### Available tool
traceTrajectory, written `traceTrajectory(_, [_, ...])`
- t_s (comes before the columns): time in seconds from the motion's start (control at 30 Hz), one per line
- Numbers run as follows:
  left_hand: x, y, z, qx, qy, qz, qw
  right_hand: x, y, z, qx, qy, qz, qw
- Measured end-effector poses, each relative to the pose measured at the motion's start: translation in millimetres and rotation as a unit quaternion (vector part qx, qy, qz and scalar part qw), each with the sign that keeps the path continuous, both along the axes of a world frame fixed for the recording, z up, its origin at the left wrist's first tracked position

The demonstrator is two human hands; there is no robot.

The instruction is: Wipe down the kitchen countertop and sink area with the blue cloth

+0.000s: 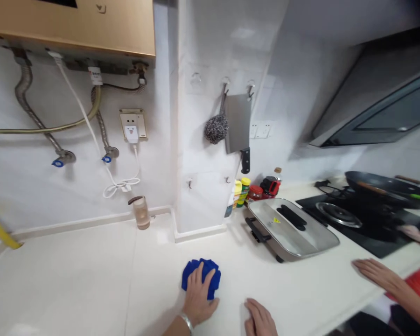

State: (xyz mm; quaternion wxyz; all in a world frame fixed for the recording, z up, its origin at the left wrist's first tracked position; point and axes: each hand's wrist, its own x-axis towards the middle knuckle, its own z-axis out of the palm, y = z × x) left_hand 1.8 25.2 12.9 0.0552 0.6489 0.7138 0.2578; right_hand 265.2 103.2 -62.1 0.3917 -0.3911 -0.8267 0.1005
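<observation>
My left hand (199,296), a silver bracelet at its wrist, presses down on a bunched blue cloth (215,282) on the white countertop. Its fingers spread over the cloth's near side, and the thumb sits off to the right. My right hand (261,319) rests on the counter farther right, at the bottom edge of the view, fingers stretched out and holding nothing. Part of it is cut off by the frame.
A lidded electric pan (290,228) stands right of the cloth. Beyond it is a stove (339,214) with a wok (381,186). Another person's hand (374,273) lies on the counter. A cup (140,212) stands by the wall. A cleaver (238,123) and scrubber (216,128) hang above.
</observation>
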Motion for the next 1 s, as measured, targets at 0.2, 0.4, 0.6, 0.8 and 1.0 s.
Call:
traceTrajectory(0.2, [-2,-11,-11.3,0.092,-0.022,0.023,0.995,-23,-25,16.5,-0.041,0.01,-0.063,0.997])
traceTrajectory(0.4, [-34,-14,-40.9,0.115,-0.034,0.149,0.982,-96,-19,25.4,-0.102,0.038,-0.095,0.99])
traceTrajectory(0.6, [5,-17,-27.8,0.035,-0.171,0.152,0.973,-142,-12,21.8,-0.171,0.163,-0.087,0.968])
traceTrajectory(0.8, [41,2,-3.3,0.0,-0.308,0.189,0.932,-108,-9,50.5,-0.315,0.265,0.042,0.91])
traceTrajectory(1.0, [72,49,49.9,-0.022,-0.395,0.139,0.908,-47,35,99.9,-0.391,0.379,0.052,0.837])
